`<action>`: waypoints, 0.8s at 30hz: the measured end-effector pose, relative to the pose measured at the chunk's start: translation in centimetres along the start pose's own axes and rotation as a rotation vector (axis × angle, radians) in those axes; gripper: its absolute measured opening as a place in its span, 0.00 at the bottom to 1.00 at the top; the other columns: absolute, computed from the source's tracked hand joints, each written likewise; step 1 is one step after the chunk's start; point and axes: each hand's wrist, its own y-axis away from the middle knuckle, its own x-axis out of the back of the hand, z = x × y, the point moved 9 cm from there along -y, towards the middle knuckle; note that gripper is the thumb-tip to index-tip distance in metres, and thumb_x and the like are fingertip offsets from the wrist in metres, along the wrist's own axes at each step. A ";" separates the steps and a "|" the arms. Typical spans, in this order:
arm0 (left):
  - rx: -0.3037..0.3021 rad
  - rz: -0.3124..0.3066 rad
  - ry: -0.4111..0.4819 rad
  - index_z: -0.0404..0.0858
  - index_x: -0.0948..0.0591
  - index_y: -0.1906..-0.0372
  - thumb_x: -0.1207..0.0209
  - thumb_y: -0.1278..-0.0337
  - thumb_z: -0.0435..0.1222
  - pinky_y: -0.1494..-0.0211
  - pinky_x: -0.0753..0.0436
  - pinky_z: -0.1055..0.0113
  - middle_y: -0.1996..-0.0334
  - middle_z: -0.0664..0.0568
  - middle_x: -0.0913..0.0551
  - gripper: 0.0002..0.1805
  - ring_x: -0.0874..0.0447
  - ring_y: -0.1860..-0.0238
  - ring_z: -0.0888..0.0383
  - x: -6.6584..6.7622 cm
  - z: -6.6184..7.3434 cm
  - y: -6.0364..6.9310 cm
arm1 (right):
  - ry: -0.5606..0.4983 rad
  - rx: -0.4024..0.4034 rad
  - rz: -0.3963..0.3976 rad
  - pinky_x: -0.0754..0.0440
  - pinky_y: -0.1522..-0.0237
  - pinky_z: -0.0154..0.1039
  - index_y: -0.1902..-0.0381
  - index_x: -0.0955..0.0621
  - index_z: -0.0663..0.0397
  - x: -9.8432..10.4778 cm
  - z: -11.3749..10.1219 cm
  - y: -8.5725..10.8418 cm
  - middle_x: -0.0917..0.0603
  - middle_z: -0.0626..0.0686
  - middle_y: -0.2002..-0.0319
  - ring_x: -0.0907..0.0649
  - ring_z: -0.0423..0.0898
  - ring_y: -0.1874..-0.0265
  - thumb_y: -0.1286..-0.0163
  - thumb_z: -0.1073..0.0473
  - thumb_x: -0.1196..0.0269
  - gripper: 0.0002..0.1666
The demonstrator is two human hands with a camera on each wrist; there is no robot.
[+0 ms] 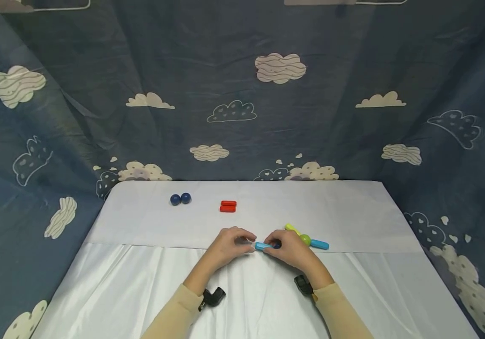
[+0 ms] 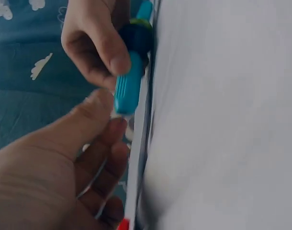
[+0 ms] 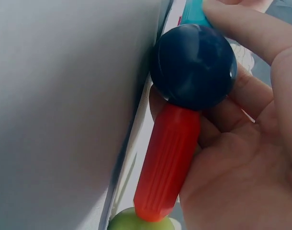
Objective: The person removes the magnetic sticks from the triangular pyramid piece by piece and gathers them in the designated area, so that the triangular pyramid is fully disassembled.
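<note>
My right hand (image 1: pixel 293 251) pinches a light blue toy rod (image 1: pixel 262 246) between thumb and fingers. One end of this rod meets a dark blue ball (image 3: pixel 194 67). A red rod (image 3: pixel 169 163) runs from that ball to a green ball (image 1: pixel 305 239), past the right palm; in the head view the hand hides it. A yellow rod (image 1: pixel 292 229) and a second light blue rod (image 1: pixel 320 245) stick out from the green ball. My left hand (image 2: pixel 55 158) is beside the pinched rod's free end, its fingers loosely bent and parted, with nothing seen between them.
Two dark blue balls (image 1: pixel 180 198) lie side by side at the back left of the white-covered table (image 1: pixel 331 202). Two red rods (image 1: pixel 227 206) lie parallel near the back middle. Behind the table hangs a dark blue cloth (image 1: pixel 234 136) with a cloud print.
</note>
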 end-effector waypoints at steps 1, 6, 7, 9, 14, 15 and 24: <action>0.005 -0.004 0.000 0.46 0.10 0.46 0.26 0.38 0.41 0.42 0.16 0.63 0.52 0.57 0.09 0.16 0.13 0.51 0.61 -0.5 -0.2 0.0 | -0.003 0.004 -0.002 0.20 0.61 0.33 0.61 0.10 0.47 0.0 -0.1 0.0 0.12 0.42 0.66 0.21 0.35 0.68 0.33 0.56 0.24 0.05; -0.001 0.011 -0.002 0.49 0.08 0.52 0.25 0.39 0.42 0.48 0.16 0.68 0.58 0.57 0.10 0.11 0.15 0.57 0.66 -1.4 -0.5 -0.3 | -0.020 0.036 -0.006 0.20 0.62 0.32 0.61 0.10 0.48 -0.1 -0.4 0.1 0.12 0.43 0.66 0.20 0.35 0.68 0.34 0.57 0.23 0.06; -0.003 0.020 0.002 0.49 0.08 0.53 0.25 0.39 0.41 0.49 0.17 0.69 0.60 0.57 0.10 0.11 0.15 0.58 0.66 -1.4 -0.5 -0.3 | -0.026 0.043 -0.005 0.19 0.61 0.32 0.60 0.10 0.48 0.0 -0.5 0.1 0.11 0.43 0.65 0.19 0.35 0.67 0.34 0.57 0.24 0.06; -0.004 0.033 0.006 0.48 0.08 0.55 0.25 0.40 0.41 0.51 0.17 0.70 0.62 0.57 0.10 0.09 0.15 0.60 0.66 -1.3 -0.5 -0.3 | -0.044 0.055 0.006 0.16 0.60 0.33 0.58 0.10 0.49 0.2 -0.5 0.2 0.10 0.44 0.63 0.17 0.36 0.66 0.33 0.57 0.24 0.08; 0.024 0.047 -0.025 0.48 0.07 0.56 0.24 0.41 0.41 0.50 0.17 0.70 0.63 0.58 0.10 0.08 0.16 0.60 0.66 -1.0 -1.0 -0.2 | -0.130 0.022 0.117 0.11 0.51 0.43 0.52 0.10 0.52 2.5 0.0 0.5 0.09 0.46 0.61 0.12 0.41 0.60 0.33 0.58 0.25 0.12; 0.032 0.049 -0.032 0.48 0.07 0.56 0.24 0.41 0.41 0.50 0.17 0.69 0.62 0.58 0.10 0.09 0.15 0.59 0.65 -0.9 -1.1 -0.2 | -0.152 0.005 0.143 0.11 0.51 0.44 0.52 0.10 0.53 3.1 0.3 0.7 0.09 0.46 0.61 0.12 0.42 0.60 0.33 0.58 0.25 0.12; 0.103 0.107 -0.045 0.47 0.08 0.56 0.25 0.39 0.41 0.50 0.17 0.66 0.62 0.57 0.11 0.08 0.16 0.59 0.63 0.3 -2.1 0.0 | -0.450 -0.218 -0.010 0.22 0.77 0.34 0.34 0.18 0.52 1.1 3.5 1.7 0.16 0.51 0.77 0.21 0.44 0.82 0.30 0.54 0.26 0.29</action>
